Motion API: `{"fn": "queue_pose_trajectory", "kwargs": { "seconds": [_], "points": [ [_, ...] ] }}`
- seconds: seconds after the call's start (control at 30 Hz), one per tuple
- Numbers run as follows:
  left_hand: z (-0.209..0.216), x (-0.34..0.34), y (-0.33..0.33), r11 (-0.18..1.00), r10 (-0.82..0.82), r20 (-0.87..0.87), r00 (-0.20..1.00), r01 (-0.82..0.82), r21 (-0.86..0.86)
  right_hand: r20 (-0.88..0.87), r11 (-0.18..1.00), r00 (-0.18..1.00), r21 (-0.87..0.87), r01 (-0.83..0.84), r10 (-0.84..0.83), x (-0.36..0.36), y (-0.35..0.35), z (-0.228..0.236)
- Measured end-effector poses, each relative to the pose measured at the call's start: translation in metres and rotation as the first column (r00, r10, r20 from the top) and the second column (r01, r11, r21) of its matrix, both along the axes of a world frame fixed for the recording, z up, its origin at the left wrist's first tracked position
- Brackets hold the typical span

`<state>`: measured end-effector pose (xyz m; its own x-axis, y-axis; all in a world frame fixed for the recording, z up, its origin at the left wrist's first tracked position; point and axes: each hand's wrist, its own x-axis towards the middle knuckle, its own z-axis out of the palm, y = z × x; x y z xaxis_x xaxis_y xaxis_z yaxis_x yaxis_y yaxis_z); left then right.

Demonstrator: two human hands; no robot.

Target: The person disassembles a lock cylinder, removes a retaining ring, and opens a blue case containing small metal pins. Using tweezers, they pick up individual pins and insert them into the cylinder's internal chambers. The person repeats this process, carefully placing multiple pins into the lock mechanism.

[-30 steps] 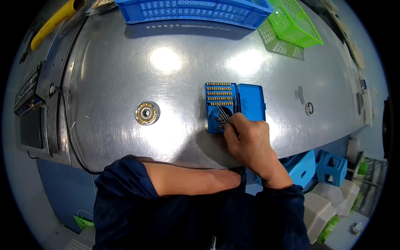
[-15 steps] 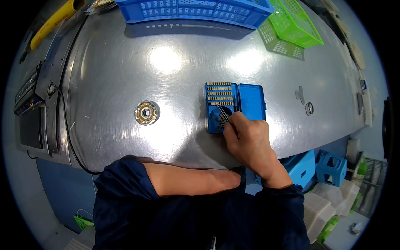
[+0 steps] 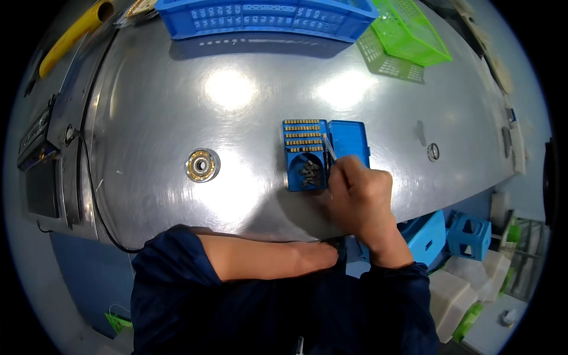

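Observation:
My right hand (image 3: 362, 192) is closed round a pair of slim metal tweezers (image 3: 329, 148), their tips over the right end of the rows in a small blue case (image 3: 291, 184). Several rows of little brass-coloured pieces (image 3: 303, 135) fill the case's far part. In its near part, a round well holds a heap of loose greyish pieces (image 3: 310, 171). The case's lid (image 3: 350, 139) lies folded open to the right. My left forearm lies across the table's near edge; at its end the left hand (image 3: 324, 255) shows only partly, with its fingers hidden.
A round metal part like a bearing (image 3: 202, 165) sits left of the case. At right lie a metal ring (image 3: 433, 152) and a flat metal piece (image 3: 421, 133). A blue crate (image 3: 266, 21) and green basket (image 3: 414, 35) stand at the back. A black cable (image 3: 92, 177) runs down the left.
My right hand has drawn back from over the well, uncovering the loose pieces. The tweezer tips have moved to the right end of the rows. The view has shifted slightly.

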<state>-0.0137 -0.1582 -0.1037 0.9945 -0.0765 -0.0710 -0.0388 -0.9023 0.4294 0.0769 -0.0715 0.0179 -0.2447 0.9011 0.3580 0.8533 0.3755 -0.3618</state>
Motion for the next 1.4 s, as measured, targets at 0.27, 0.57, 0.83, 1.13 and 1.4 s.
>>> {"fn": "queue_pose_trajectory", "kwargs": {
  "seconds": [0.27, 0.57, 0.83, 1.13, 1.4],
  "points": [
    [0.012, 0.003, 0.006, 0.998, 0.036, -0.107, 0.994, -0.041, -0.044, -0.018, 0.99, 0.99, -0.009, 0.139, -0.139, 0.028, 0.025, -0.02],
    [0.008, 0.005, 0.001, 0.998, 0.029, -0.09, 0.995, -0.034, -0.051, -0.015, 0.987, 0.988, -0.039, 0.155, -0.156, 0.026, 0.031, -0.026],
    [0.005, 0.0, -0.001, 0.996, 0.051, -0.082, 0.995, -0.057, -0.069, 0.0, 0.966, 0.976, -0.147, 0.214, -0.216, 0.023, 0.025, -0.018],
    [0.003, -0.009, -0.002, 0.992, 0.082, -0.082, 0.993, -0.089, -0.093, -0.064, 0.998, 0.998, -0.049, 0.026, -0.029, -0.006, -0.002, 0.004],
    [0.001, -0.012, -0.002, 0.991, 0.083, -0.084, 0.993, -0.09, -0.094, -0.076, 0.986, 0.994, -0.137, -0.094, 0.084, -0.02, -0.006, -0.001]
  ]
}}
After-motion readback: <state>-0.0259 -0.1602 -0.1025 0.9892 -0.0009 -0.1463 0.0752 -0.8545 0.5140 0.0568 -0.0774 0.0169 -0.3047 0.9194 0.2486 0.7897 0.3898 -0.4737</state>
